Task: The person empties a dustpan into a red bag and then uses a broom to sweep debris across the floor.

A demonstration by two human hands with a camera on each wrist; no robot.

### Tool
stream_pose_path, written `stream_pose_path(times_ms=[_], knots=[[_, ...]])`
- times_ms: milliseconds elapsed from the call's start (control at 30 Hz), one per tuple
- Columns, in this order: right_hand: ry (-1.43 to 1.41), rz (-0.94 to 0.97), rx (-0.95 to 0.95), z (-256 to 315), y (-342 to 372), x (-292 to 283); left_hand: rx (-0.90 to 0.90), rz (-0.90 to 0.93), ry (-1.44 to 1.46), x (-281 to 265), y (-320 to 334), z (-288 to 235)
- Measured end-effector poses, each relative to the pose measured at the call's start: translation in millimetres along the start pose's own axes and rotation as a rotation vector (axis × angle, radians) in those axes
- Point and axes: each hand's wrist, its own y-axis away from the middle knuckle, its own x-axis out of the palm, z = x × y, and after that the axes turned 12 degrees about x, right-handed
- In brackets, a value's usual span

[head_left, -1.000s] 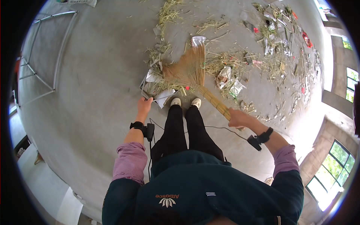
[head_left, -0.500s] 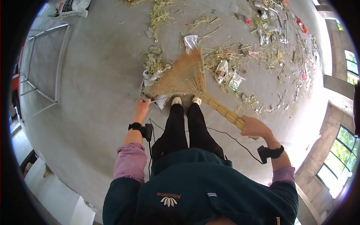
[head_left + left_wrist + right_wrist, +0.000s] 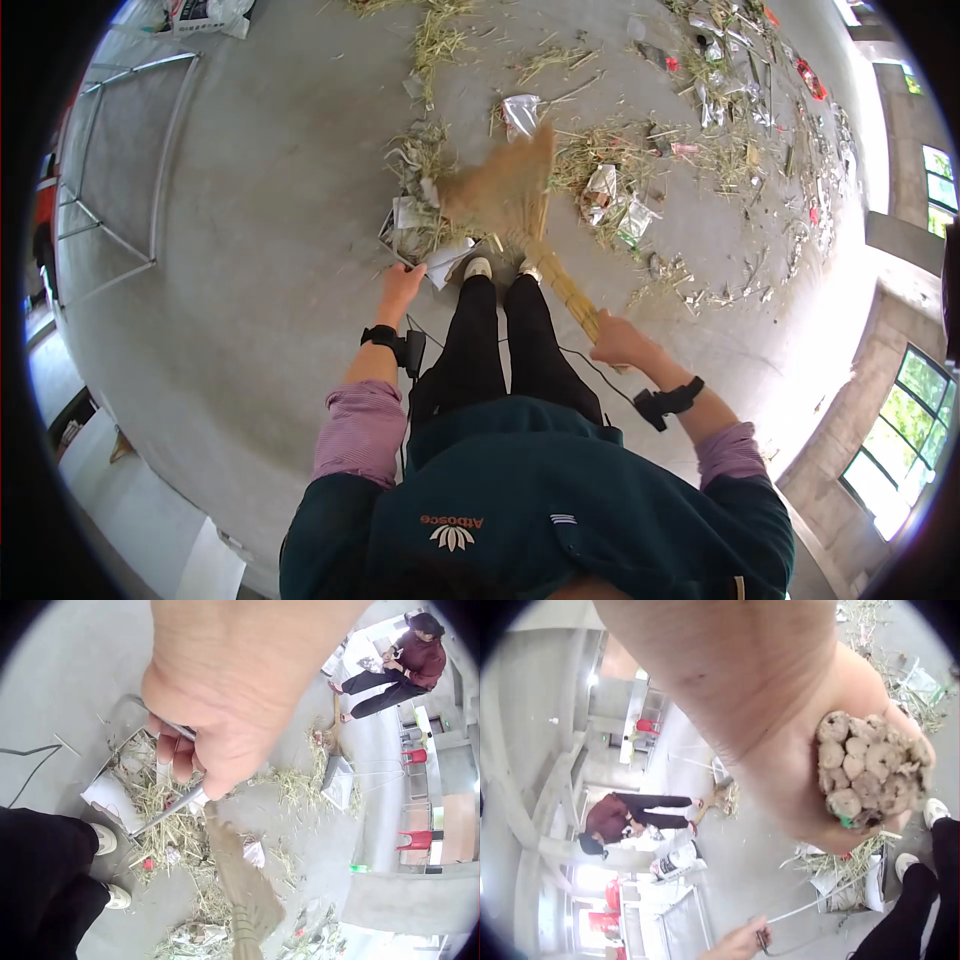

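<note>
In the head view, my right hand point(image 3: 622, 342) grips the thick bundled handle of a straw broom point(image 3: 568, 290). The broom's fan-shaped head, blurred, sweeps just right of a dustpan point(image 3: 112, 761) filled with straw and scraps. My left hand point(image 3: 402, 285) holds the dustpan by its thin metal handle point(image 3: 169, 815), fingers curled around the rod in the left wrist view. White sheets point(image 3: 447, 262) stick out at the pan's near side, close to my shoes. The cut stalk ends of the broom handle point(image 3: 874, 769) show in my right fist in the right wrist view.
Straw point(image 3: 440, 45) and litter point(image 3: 715, 90) lie scattered ahead and right. A clear plastic bag point(image 3: 521, 116) lies beyond the broom. A metal frame point(image 3: 155, 200) stands left. Another person point(image 3: 420, 664) stands near a second dustpan point(image 3: 340, 784). A black cable point(image 3: 585, 360) crosses near my legs.
My right hand swung out to the right, then came back in toward my legs. The broom head passed left over the dustpan and is now back to its right, uncovering the straw inside.
</note>
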Motion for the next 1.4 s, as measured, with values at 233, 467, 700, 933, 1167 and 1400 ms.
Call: stream_pose_path(times_ms=[233,467,700,933,1167,1400], knots=[[0.133,0.097,-0.140,-1.8,40.7,-30.0,-0.060,0.002,0.086,-51.3,4.2,-0.7],[0.136,0.183,-0.115,-0.4,59.3,-78.4,-0.153,-0.001,0.149,-28.4,7.2,-3.6],[-0.037,0.203,-0.031,-34.9,97.4,-121.2,-0.224,-0.052,0.226,-11.4,32.4,-16.0],[-0.386,0.150,0.034,-65.4,104.8,-97.6,-0.293,-0.086,0.327,-17.5,24.0,-9.9],[-0.459,0.040,0.000,-25.4,15.9,-43.0,-0.196,0.036,0.158,-27.3,33.5,-25.2],[0.117,0.084,-0.156,-7.2,29.6,-46.5,-0.171,0.073,0.230,-18.7,28.7,-46.6]])
